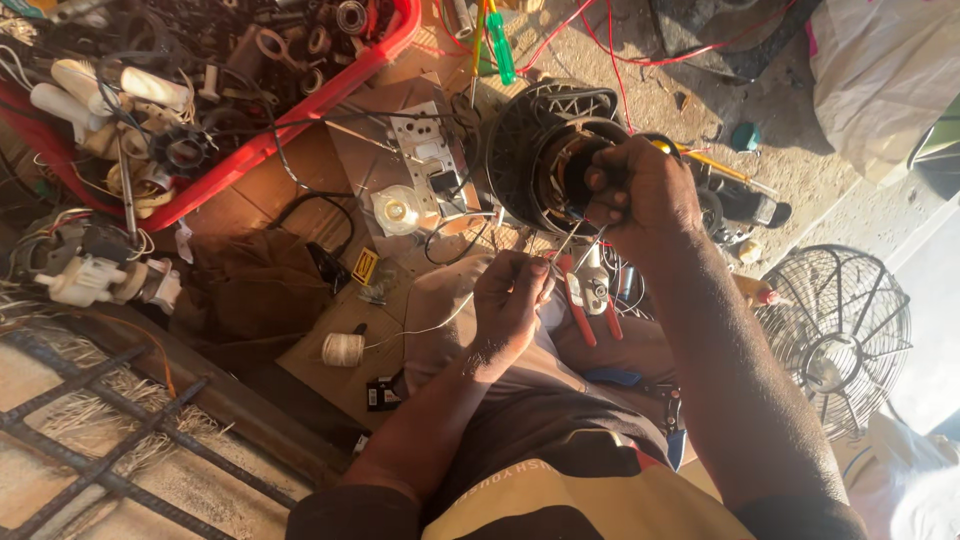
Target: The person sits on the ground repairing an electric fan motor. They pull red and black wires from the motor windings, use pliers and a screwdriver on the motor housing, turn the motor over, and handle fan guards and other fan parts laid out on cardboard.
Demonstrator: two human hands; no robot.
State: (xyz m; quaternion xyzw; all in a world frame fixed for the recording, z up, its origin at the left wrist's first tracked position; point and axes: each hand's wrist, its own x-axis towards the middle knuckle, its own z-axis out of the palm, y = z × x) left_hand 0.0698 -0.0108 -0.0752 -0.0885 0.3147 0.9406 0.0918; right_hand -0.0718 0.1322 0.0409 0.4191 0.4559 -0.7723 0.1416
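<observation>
A thin thread [440, 325] is pinched between the closed fingertips of the left hand [508, 300]. The fan motor [545, 160] is gripped at its rim by the right hand [640, 195], fingers wrapped shut, just above the lap. The thread runs back to a spool [343, 349] on the board. Step judged: winding being tied; steady tension is needed next. Red-handled pliers [585, 300] lie beside.

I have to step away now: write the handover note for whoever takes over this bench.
Right hand: grip closed on the black fan motor, held above the lap.
Left hand: pinching thin wires that run up to the motor.
Red pliers lie on the lap; thread spool on the board to the left; fan guard on the ground to the right.
Done: motor is out of its guard.
Left: wiring still loose.
</observation>
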